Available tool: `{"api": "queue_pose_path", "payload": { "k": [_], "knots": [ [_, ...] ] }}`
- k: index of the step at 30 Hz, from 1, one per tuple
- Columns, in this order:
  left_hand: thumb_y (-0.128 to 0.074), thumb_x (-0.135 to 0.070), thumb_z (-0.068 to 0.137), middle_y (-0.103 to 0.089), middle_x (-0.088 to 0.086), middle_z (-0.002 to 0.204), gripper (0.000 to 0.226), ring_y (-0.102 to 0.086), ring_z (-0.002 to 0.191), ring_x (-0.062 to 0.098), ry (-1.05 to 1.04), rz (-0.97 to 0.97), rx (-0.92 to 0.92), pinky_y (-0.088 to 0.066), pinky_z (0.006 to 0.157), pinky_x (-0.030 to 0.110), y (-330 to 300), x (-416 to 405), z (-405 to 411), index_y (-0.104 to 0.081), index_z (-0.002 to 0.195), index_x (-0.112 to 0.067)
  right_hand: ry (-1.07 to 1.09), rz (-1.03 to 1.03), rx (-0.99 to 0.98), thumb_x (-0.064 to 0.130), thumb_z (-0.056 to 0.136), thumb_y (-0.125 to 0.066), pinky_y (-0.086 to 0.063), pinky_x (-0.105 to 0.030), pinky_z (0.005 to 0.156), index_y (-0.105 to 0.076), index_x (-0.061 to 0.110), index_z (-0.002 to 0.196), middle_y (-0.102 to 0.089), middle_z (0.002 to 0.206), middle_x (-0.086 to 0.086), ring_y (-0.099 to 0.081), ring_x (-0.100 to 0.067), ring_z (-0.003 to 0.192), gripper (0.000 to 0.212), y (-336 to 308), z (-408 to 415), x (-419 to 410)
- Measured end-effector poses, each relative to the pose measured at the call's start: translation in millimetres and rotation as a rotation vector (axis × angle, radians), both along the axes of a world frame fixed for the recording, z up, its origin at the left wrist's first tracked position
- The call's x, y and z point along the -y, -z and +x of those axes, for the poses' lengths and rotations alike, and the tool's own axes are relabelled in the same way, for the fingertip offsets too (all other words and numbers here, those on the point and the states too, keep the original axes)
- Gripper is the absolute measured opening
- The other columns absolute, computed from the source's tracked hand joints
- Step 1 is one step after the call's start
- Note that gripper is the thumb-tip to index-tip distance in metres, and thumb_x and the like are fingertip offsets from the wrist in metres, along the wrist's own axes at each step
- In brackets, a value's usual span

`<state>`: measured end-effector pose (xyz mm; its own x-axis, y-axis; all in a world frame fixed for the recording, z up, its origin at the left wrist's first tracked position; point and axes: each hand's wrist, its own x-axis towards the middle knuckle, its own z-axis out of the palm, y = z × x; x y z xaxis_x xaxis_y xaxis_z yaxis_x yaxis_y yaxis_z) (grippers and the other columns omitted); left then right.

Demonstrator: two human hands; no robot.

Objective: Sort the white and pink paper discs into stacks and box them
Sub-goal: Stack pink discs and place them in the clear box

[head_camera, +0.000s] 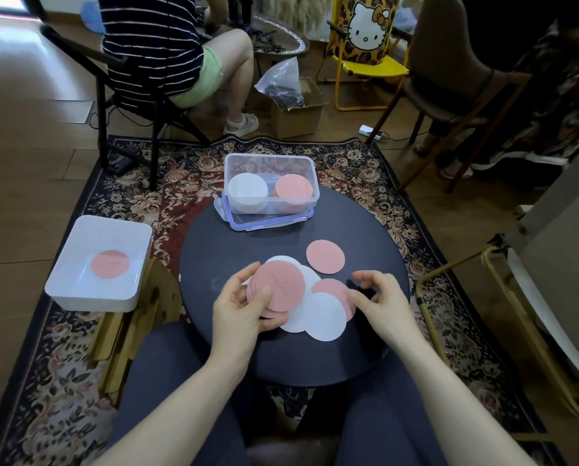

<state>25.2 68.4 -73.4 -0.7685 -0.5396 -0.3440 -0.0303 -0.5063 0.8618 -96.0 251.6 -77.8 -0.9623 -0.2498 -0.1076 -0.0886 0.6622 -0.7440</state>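
Pink discs | left hand grip pinching stack | right hand grip open, at pile edge

Left hand pinches with thumb on top; right hand hovers, fingers curled.

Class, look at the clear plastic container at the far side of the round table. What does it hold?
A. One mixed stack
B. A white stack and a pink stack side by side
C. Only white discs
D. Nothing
B: the clear container shows a white stack beside a pink stack.
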Motion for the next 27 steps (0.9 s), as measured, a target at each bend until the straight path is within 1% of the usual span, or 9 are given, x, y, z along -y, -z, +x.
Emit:
{"api": "queue_pose_path", "payload": {
  "k": [3,6,10,12,14,16,20,24,27],
  "knots": [
    [-0.060,-0.003,0.091,-0.067,0.008,0.098,0.028,-0.069,0.076,0.019,-0.017,-0.006,0.037,-0.058,0.054,0.029,-2.0,1.2,2.5,-0.062,0.115,-0.017,-0.005,0.021,-0.032,0.021,0.085,-0.066,-0.036,-0.023,0.071,-0.061,0.024,0.114,-0.052,0.103,0.004,-0.047,0.000,0.070,0.030,0.9,-10.0,8.4],
    [-0.062,-0.004,0.090,-0.068,0.009,0.098,0.026,-0.068,0.078,0.022,-0.019,-0.010,0.059,-0.058,0.054,0.031,-3.1,1.1,5.7,-0.063,0.113,-0.016,0.000,0.044,-0.027,0.028,0.086,-0.067,-0.037,-0.026,0.075,-0.058,0.024,0.120,-0.050,0.107,0.004,-0.051,-0.005,0.081,0.035,-2.6,-24.9,21.9],
    [-0.062,-0.004,0.090,-0.069,0.010,0.097,0.021,-0.069,0.080,0.026,-0.007,-0.022,0.071,-0.058,0.053,0.033,-3.6,0.8,8.9,-0.064,0.107,-0.016,-0.053,0.163,0.003,0.040,0.077,-0.074,-0.038,-0.029,0.081,-0.052,0.025,0.129,-0.043,0.111,0.005,-0.052,-0.012,0.093,0.058,-9.0,-43.6,36.1],
    [-0.063,-0.003,0.089,-0.070,0.011,0.097,0.020,-0.070,0.080,0.027,0.001,-0.036,0.078,-0.058,0.053,0.034,-3.7,0.0,9.1,-0.063,0.106,-0.014,-0.100,0.207,0.020,0.042,0.072,-0.078,-0.042,-0.032,0.084,-0.052,0.026,0.127,-0.040,0.112,0.006,-0.055,-0.016,0.098,0.063,-10.2,-47.9,39.7],
    [-0.063,-0.002,0.089,-0.070,0.011,0.095,0.018,-0.071,0.078,0.024,0.009,-0.042,0.079,-0.058,0.052,0.035,-4.1,-0.8,9.3,-0.063,0.105,-0.012,-0.115,0.197,0.028,0.040,0.069,-0.080,-0.044,-0.033,0.085,-0.055,0.027,0.119,-0.040,0.111,0.007,-0.057,-0.016,0.101,0.057,-10.1,-49.1,41.1],
    [-0.063,-0.002,0.089,-0.070,0.011,0.093,0.017,-0.072,0.076,0.022,0.022,-0.049,0.080,-0.058,0.051,0.037,-4.0,-1.0,9.6,-0.061,0.103,-0.010,-0.100,0.180,0.034,0.038,0.069,-0.081,-0.043,-0.033,0.081,-0.054,0.025,0.110,-0.041,0.111,0.006,-0.056,-0.016,0.098,0.051,-9.7,-48.5,41.7],
    [-0.064,-0.003,0.088,-0.070,0.012,0.093,0.017,-0.072,0.074,0.023,0.046,-0.070,0.085,-0.057,0.050,0.037,-3.3,-0.3,9.6,-0.058,0.102,-0.010,-0.024,0.130,0.061,0.032,0.068,-0.082,-0.038,-0.032,0.074,-0.045,0.020,0.105,-0.049,0.111,0.004,-0.054,-0.017,0.091,0.053,-9.9,-46.0,41.8],
    [-0.064,-0.002,0.088,-0.069,0.012,0.097,0.023,-0.072,0.073,0.022,0.078,-0.070,0.067,-0.058,0.053,0.037,-2.6,0.5,8.3,-0.058,0.108,-0.010,-0.010,0.103,0.081,0.031,0.070,-0.081,-0.039,-0.033,0.073,-0.041,0.021,0.109,-0.057,0.106,0.004,-0.056,-0.021,0.094,0.057,-7.4,-44.2,41.9],
    [-0.063,-0.001,0.088,-0.068,0.016,0.104,0.033,-0.070,0.077,0.024,0.111,-0.064,0.058,-0.059,0.057,0.039,0.7,3.2,7.8,-0.058,0.117,-0.015,0.011,0.074,0.086,0.024,0.077,-0.074,-0.038,-0.033,0.077,-0.043,0.021,0.119,-0.054,0.109,0.005,-0.052,-0.020,0.097,0.052,-5.5,-44.0,41.8]
  ]
}}
